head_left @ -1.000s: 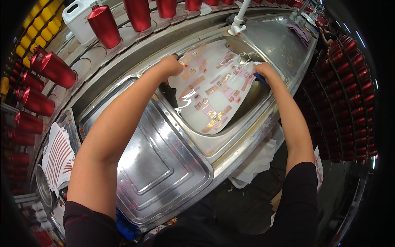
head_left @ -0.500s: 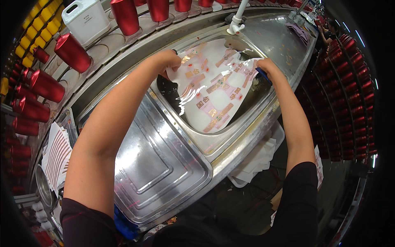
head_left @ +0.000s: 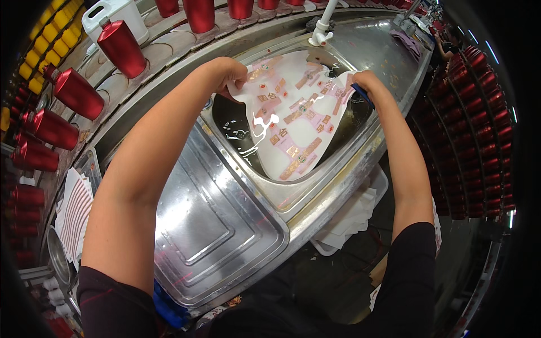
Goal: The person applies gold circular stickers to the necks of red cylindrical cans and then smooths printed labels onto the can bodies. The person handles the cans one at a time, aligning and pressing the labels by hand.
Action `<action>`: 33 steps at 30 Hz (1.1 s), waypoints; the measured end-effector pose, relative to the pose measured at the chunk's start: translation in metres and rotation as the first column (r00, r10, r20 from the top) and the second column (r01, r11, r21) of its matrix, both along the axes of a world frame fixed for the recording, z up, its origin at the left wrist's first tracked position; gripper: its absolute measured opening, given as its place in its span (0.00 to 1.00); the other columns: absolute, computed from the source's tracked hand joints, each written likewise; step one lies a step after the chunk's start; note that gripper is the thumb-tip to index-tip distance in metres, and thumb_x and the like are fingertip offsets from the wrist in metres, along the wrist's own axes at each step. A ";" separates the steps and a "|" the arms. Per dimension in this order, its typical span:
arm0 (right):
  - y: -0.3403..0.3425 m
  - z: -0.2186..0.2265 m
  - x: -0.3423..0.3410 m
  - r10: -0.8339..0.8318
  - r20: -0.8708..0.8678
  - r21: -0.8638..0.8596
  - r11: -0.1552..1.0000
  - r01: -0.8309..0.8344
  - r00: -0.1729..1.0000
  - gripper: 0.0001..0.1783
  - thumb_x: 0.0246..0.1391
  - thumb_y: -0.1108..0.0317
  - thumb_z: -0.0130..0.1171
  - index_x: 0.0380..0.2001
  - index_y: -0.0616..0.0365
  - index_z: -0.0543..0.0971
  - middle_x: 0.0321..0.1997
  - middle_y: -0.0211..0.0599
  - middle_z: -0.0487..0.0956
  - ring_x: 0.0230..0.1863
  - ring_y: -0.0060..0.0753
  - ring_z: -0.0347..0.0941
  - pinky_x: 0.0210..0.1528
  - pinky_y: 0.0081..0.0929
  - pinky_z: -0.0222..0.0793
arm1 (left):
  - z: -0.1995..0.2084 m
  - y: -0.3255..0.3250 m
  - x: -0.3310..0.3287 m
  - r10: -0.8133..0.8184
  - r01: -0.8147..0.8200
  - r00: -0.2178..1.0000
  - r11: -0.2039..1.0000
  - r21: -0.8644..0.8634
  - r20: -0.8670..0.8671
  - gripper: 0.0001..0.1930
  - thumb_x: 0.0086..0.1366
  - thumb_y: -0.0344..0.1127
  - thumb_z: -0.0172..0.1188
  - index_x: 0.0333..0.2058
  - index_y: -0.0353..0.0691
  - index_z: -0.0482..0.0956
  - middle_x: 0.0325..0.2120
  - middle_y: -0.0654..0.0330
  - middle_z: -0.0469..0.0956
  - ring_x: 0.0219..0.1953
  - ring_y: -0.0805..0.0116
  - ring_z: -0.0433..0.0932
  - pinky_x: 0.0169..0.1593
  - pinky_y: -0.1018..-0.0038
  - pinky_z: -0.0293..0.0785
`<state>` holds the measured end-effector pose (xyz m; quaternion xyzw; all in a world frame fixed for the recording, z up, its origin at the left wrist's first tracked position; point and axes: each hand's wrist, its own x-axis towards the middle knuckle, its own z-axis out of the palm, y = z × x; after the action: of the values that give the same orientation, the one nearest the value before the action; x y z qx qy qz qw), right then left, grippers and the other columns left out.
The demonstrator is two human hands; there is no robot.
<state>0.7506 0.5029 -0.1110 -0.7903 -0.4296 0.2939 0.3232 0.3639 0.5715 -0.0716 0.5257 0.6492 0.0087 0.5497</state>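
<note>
A white decal sheet [head_left: 301, 127] with pink and gold printed patches spreads across the water of a metal sink [head_left: 276, 194]. My left hand [head_left: 231, 76] pinches its left edge, which curls up at the fingers. At the far right corner, my right hand [head_left: 365, 84] is closed on the sheet's other edge, its fingertips partly hidden. A blue strip [head_left: 362, 94] shows beside that hand. Dark water [head_left: 228, 121] with bright glints is visible left of the sheet. The sheet's near end reaches the sink's front wall.
A metal lid [head_left: 217, 225] lies left of the sink. A white tap [head_left: 322, 34] stands behind it. Red bottles [head_left: 121, 48] line a curved conveyor beside a white jug [head_left: 141, 22]. White sheets [head_left: 352, 217] are stacked below; red bottles [head_left: 462, 141] fill racks at right.
The sheet's left edge has lifted and folds more at my left hand, which has risen slightly. My right hand is slightly higher. The conveyor's red bottles have shifted toward the far right.
</note>
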 end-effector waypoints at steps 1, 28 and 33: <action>0.000 0.002 0.001 0.019 -0.012 0.005 1.000 -0.019 1.000 0.13 0.39 0.71 0.61 0.28 0.73 0.83 0.26 0.41 0.81 0.25 0.34 0.76 0.26 0.38 0.68 | 0.002 0.001 0.002 0.023 -0.023 1.000 1.000 0.006 0.000 0.19 0.51 0.16 0.51 0.45 0.27 0.74 0.42 0.44 0.79 0.44 0.45 0.84 0.44 0.52 0.85; 0.010 0.050 0.012 0.058 -0.108 -0.175 0.982 -0.076 0.992 0.13 0.46 0.56 0.63 0.27 0.54 0.84 0.23 0.34 0.81 0.20 0.29 0.71 0.19 0.30 0.59 | 0.032 0.030 0.016 0.060 -0.058 0.997 0.997 -0.043 0.044 0.28 0.51 0.10 0.49 0.53 0.33 0.66 0.52 0.49 0.69 0.47 0.51 0.81 0.39 0.60 0.90; 0.017 0.042 0.018 0.084 -0.203 -0.003 0.996 -0.087 0.975 0.14 0.40 0.57 0.63 0.14 0.49 0.72 0.12 0.32 0.65 0.10 0.30 0.56 0.13 0.32 0.49 | 0.032 0.040 0.021 0.069 -0.069 0.998 0.997 0.027 0.010 0.32 0.48 0.11 0.51 0.56 0.32 0.62 0.58 0.46 0.63 0.47 0.48 0.81 0.39 0.64 0.90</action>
<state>0.7691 0.5200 -0.0693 -0.7388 -0.4263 0.3891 0.3479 0.3853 0.6113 -0.0399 0.5104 0.6643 0.0391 0.5447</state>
